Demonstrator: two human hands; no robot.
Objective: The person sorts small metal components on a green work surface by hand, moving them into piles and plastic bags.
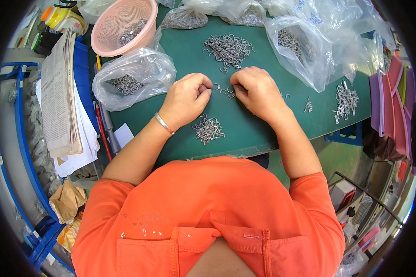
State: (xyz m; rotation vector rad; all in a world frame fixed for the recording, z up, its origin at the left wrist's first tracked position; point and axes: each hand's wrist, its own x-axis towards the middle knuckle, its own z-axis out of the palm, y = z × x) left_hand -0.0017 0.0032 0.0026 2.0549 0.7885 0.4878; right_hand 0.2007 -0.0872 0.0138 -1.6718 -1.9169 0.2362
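Observation:
My left hand [187,98], with a silver bangle on its wrist, hovers at the middle of the green table with thumb and fingers pinched together. Opposite it, my right hand [259,92] is also closed, fingers curled down; whatever either hand grips is hidden. Between them lie a few loose C-shaped metal pieces [224,89]. Beyond the hands is a large heap of the same grey curved pieces [227,50]. A smaller pile of silvery pieces [209,130] sits close to the near edge, just below my left hand.
Open plastic bags of metal pieces stand left [159,64] and right [316,69], beside a pink basket [107,34]. At the right lie a small cluster [308,105] and a larger pile of metal parts [345,100]. Newspapers [55,101] hang at the left, near a blue rack [21,134].

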